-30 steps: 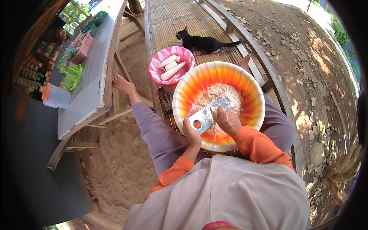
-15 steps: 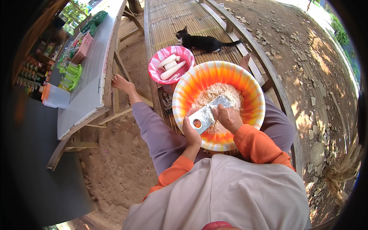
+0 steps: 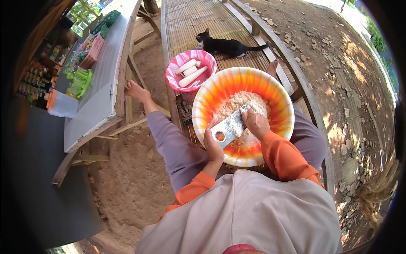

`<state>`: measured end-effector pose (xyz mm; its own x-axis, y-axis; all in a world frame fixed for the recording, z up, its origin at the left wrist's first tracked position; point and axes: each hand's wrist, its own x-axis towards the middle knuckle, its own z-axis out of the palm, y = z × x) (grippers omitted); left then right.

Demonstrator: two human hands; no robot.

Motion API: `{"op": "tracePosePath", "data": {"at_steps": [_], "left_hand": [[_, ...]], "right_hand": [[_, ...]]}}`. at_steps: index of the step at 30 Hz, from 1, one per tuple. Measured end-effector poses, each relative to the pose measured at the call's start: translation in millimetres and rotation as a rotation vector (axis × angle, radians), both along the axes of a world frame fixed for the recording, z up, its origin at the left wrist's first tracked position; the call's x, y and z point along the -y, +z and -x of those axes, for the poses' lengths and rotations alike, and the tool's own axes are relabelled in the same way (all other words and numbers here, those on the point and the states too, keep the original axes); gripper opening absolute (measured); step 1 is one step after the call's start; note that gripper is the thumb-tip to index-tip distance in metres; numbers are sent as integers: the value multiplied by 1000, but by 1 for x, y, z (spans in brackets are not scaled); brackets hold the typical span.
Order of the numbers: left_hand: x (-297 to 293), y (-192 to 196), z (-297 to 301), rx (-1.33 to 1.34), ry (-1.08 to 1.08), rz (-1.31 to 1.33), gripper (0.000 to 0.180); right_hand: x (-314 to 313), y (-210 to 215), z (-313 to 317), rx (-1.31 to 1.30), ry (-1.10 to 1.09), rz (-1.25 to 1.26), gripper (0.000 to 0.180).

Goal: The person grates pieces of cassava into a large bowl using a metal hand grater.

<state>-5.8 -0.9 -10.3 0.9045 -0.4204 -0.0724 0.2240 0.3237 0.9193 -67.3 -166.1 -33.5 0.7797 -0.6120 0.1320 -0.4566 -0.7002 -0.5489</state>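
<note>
A big orange and white striped bowl (image 3: pixel 277 99) rests on my lap, holding a heap of pale grated pulp (image 3: pixel 237 103). A flat metal grater (image 3: pixel 228 128) leans into the bowl. My left hand (image 3: pixel 212 144) grips the grater's lower end at the bowl's near rim. My right hand (image 3: pixel 255 123) presses down on the grater's upper part; whatever piece it holds is hidden under the fingers. Behind the big bowl stands a pink and white bowl (image 3: pixel 174 78) with several peeled white root pieces (image 3: pixel 191 72).
I sit astride a slatted bamboo bench (image 3: pixel 190 21). A black and white cat (image 3: pixel 224 45) lies on it beyond the bowls. At left stands a white-topped table (image 3: pixel 101 84) carrying green items and a clear plastic box (image 3: pixel 62 105). Bare dirt and stones lie to the right.
My right hand has slid slightly along the grater over the bowl. The left hand, bowls and cat stay put.
</note>
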Motion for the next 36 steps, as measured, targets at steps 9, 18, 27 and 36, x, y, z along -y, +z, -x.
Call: {"op": "tracePosePath", "data": {"at_steps": [9, 18, 27, 36], "left_hand": [[1, 2, -1, -40, 74, 22, 47], [-1, 2, 1, -18, 37, 23, 48], [1, 4, 3, -6, 44, -2, 47], [1, 2, 1, -64, 43, 33, 49]], "right_hand": [[-31, 40, 7, -124, 131, -87, 31], [16, -3, -14, -199, -37, -123, 39], [8, -5, -12, -68, 6, -27, 33], [-28, 36, 14, -125, 124, -169, 34]]}}
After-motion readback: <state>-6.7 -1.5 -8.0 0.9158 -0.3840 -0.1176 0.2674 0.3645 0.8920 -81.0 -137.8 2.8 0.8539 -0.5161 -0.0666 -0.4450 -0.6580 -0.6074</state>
